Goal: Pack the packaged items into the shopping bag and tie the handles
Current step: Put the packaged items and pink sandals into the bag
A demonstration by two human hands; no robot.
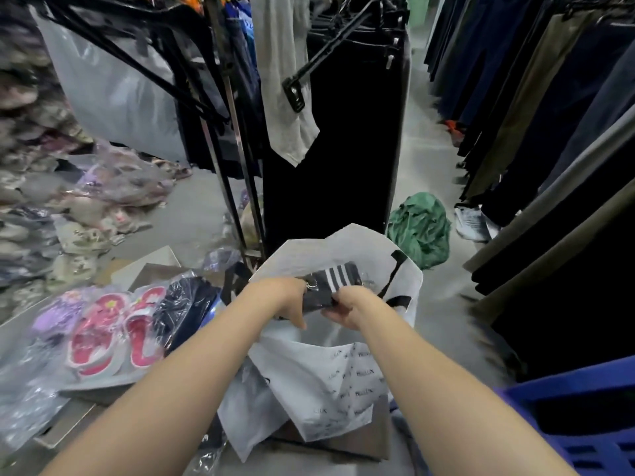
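Observation:
A white plastic shopping bag [347, 249] with small printed lettering stands open in front of me. Over its mouth I hold a dark packaged garment with white stripes [338, 278], wrapped in clear plastic. My left hand [287, 298] grips the package's left end, a ring on one finger. My right hand [347, 307] grips its near edge. More packaged items lie to the left: pink and white slippers [113, 334], a purple pair [58, 317] and a dark folded garment [187, 307].
A rack of black trousers [343, 132] hangs straight ahead, and more trousers [549, 132] line the right. A green cloth [421, 228] lies on the floor. A blue plastic crate [584, 417] sits at bottom right. Heaps of packaged goods [41, 201] fill the left.

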